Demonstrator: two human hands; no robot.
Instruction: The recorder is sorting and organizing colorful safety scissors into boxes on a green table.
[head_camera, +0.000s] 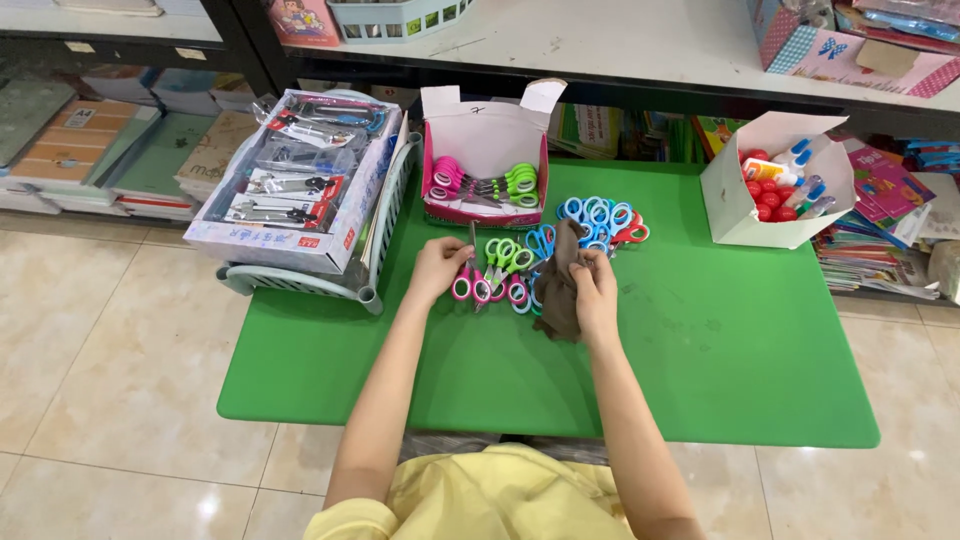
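Head view: my left hand (437, 266) pinches pink scissors (470, 283) on green table (700, 340); right hand (596, 290) clamps brown cloth (560, 290) beside scissor pile (598, 218), pink box (485, 150) behind.

I see a green counter (700, 350) carrying loose scissors (500, 270), a pink scissor box (485, 150), a white box (745, 200) and a basket (370, 270).

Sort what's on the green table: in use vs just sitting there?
In use:
left hand on the pink scissors
right hand holding the brown cloth
loose scissors pile
open scissors box

Just sitting there:
white box of glue bottles
tray of packaged tools
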